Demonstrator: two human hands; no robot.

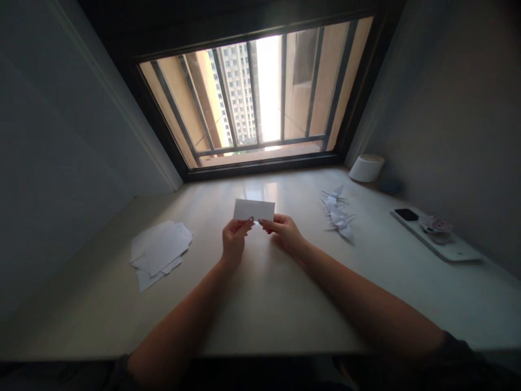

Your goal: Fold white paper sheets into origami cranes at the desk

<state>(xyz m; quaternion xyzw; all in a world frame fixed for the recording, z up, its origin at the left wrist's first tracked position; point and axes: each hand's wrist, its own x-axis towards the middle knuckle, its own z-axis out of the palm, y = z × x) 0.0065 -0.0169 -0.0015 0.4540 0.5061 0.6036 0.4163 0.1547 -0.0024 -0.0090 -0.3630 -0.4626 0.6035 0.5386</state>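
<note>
A small white rectangle of paper (254,209), apparently folded, is held up over the middle of the counter. My left hand (235,237) pinches its lower left edge between thumb and fingers. At the lower right edge, my right hand (285,230) grips the same paper, thumb towards me. The two thumbs are close together near the paper's bottom middle. To the left of my hands lies a loose pile of white paper sheets (163,247). Several folded paper cranes (337,210) sit in a row on the right.
The pale counter (260,309) runs up to a dark-framed, barred window (260,98). At the right lie a phone (459,251) with a flower-like ornament on it. A white cup-like object (367,168) stands in the back right corner. Walls close both sides.
</note>
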